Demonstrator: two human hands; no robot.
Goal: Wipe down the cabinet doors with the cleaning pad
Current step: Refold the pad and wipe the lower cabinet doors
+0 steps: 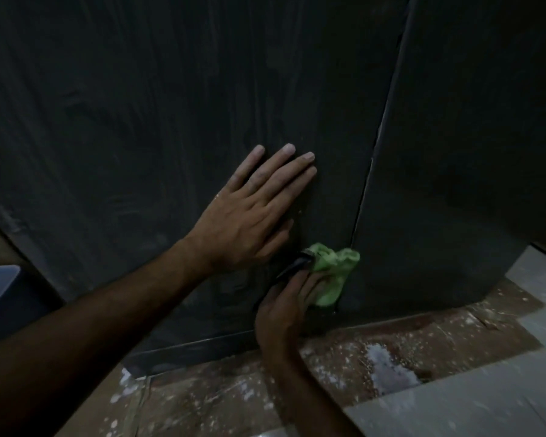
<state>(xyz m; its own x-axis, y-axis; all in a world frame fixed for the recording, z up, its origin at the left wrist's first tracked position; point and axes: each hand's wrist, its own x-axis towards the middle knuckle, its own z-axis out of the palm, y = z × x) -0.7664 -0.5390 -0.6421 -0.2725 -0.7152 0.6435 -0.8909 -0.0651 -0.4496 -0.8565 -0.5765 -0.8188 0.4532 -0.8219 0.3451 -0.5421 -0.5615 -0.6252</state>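
Note:
Two dark cabinet doors fill the view: the left door (158, 127) and the right door (454, 159), split by a thin vertical gap. My left hand (256, 209) lies flat on the left door with straight fingers, near the gap. Below it, my right hand (284, 307) grips a green cleaning pad (333, 272) and holds it against the bottom of the doors at the gap. A small dark object (297, 263) sticks out above the fingers of that hand; what it is cannot be made out.
A reddish-brown floor strip (344, 357) speckled with white spots runs under the cabinet. Pale floor tiles (470, 402) lie at the lower right. A blue-grey container (0, 291) stands at the left edge. The light is dim.

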